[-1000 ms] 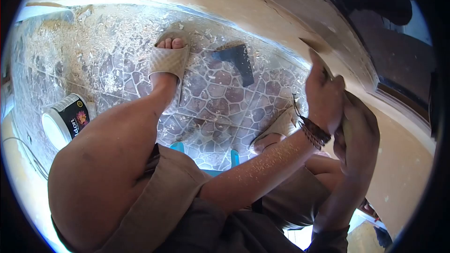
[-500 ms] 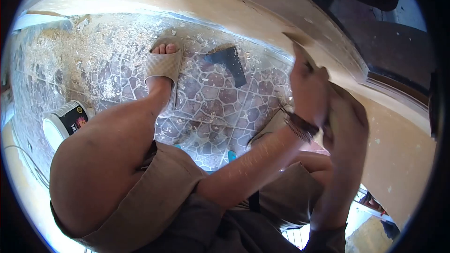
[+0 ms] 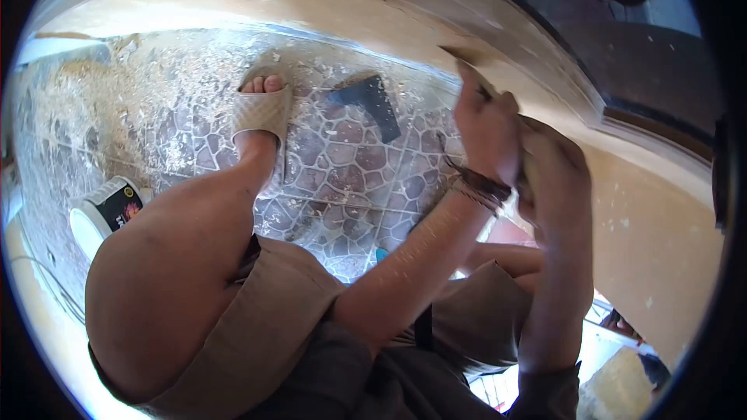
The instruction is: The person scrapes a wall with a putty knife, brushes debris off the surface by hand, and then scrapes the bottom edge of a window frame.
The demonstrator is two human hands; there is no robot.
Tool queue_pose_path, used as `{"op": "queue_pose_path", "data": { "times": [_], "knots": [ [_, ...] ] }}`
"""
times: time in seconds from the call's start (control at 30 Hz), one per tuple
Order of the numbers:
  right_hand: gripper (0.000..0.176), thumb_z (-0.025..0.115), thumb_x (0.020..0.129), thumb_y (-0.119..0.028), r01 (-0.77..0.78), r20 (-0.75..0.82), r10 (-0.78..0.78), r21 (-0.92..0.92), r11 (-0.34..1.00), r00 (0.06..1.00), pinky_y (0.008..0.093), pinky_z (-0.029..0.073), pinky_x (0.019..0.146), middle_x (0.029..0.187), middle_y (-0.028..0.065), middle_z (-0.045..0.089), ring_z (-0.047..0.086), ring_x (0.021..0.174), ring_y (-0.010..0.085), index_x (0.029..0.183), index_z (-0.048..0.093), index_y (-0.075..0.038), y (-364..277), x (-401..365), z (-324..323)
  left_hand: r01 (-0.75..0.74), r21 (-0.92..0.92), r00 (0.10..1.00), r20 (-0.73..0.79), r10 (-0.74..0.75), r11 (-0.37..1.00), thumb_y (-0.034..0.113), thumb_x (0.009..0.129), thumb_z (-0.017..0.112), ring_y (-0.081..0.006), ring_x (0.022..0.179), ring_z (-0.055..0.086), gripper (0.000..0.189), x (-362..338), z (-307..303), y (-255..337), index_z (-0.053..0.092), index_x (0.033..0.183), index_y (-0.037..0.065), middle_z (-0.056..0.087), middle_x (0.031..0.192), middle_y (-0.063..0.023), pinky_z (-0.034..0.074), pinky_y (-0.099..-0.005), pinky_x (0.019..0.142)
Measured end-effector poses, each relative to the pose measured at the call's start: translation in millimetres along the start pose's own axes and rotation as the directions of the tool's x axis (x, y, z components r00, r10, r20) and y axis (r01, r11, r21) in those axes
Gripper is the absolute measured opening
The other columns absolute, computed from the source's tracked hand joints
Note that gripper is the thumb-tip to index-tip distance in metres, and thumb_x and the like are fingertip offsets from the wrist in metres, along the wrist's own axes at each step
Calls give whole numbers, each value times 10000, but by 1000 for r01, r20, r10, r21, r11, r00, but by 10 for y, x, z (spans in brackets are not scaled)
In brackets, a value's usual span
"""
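Note:
My left hand (image 3: 489, 128), with a dark bracelet at the wrist, is closed around a slim brown wood-like piece with a pointed tip (image 3: 459, 54). The tip sticks out past my fingers towards the wall. Close beside it, my right hand (image 3: 556, 175) has its fingers curled at what looks like the lower part of the same piece. My hands cover most of it, so its full shape is hidden. On the floor left of my hands lies a dark grey angular object (image 3: 371, 105) dusted with shavings; its kind cannot be made out.
Pale shavings (image 3: 167, 97) lie over the stone-patterned floor (image 3: 342, 155). My sandalled foot (image 3: 263, 105) stands on it. A white tub with a black label (image 3: 109, 210) is at the left. A tan wall (image 3: 350, 12) curves along the far side and continues at the right.
Both hands and the pointed piece have shifted slightly left in view, with the grip unchanged. The floor and the objects on it appear a little further left too.

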State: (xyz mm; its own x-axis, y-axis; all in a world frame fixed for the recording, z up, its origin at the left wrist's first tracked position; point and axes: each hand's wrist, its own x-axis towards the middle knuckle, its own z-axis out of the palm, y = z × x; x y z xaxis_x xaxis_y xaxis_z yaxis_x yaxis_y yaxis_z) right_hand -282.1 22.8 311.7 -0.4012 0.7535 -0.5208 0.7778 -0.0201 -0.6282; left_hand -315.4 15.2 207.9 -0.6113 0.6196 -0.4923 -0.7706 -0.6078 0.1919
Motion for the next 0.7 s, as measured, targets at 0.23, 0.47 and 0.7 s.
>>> {"op": "queue_pose_path", "data": {
  "times": [0.23, 0.47, 0.7],
  "knots": [
    [289, 484, 872, -163, -134, -155, 169, 214, 968, 973, 189, 287, 373, 582, -14, 495, 402, 436, 27, 1020, 595, 58, -144, -246, -88, -89, 178, 996, -11, 92, 980, -58, 690, 407, -66, 743, 474, 497, -273, 295, 8, 459, 1181, 2, 526, 862, -18, 405, -195, 635],
    [315, 491, 859, -187, -57, -218, 89, 149, 987, 972, 184, 256, 362, 544, -36, 455, 362, 415, 15, 1055, 604, 33, -85, -451, -210, -205, 177, 979, 21, 204, 963, -58, 683, 391, -86, 758, 489, 509, -368, 383, -158, 446, 1186, -4, 535, 890, -31, 416, -210, 658],
    [326, 493, 851, -203, -113, -168, 134, 124, 986, 977, 193, 244, 354, 528, -38, 439, 346, 410, 24, 1070, 617, 5, -48, -347, -380, -158, 231, 987, 34, 154, 960, -39, 693, 385, -162, 865, 505, 637, -348, 389, -307, 290, 1322, -21, 538, 1000, -115, 416, -255, 775]
  ]
}}
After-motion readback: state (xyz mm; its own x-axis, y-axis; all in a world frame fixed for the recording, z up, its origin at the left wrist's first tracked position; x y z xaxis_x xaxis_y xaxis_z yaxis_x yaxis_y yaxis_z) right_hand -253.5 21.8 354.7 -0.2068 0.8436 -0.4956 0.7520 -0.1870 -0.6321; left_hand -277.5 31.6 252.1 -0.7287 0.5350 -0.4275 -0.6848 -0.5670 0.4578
